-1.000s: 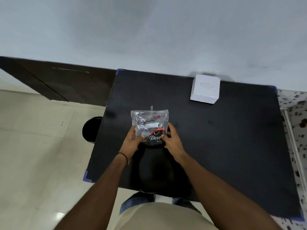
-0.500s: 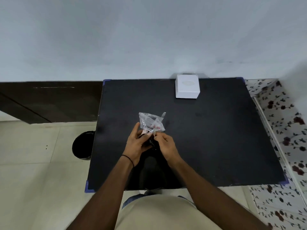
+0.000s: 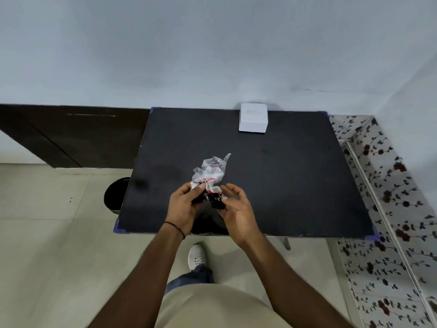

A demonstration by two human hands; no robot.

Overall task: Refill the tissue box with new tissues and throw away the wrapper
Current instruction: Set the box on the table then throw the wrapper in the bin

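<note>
Loosely crumpled clear plastic wrapper

Over the near half of the black table, my left hand pinches a crumpled clear wrapper with red and black print, its loose end sticking up. My right hand sits just beside it, fingers spread, touching the dark lower part. A white tissue box stands at the table's far edge against the wall. A black bin waits on the floor, left of the table.
</note>
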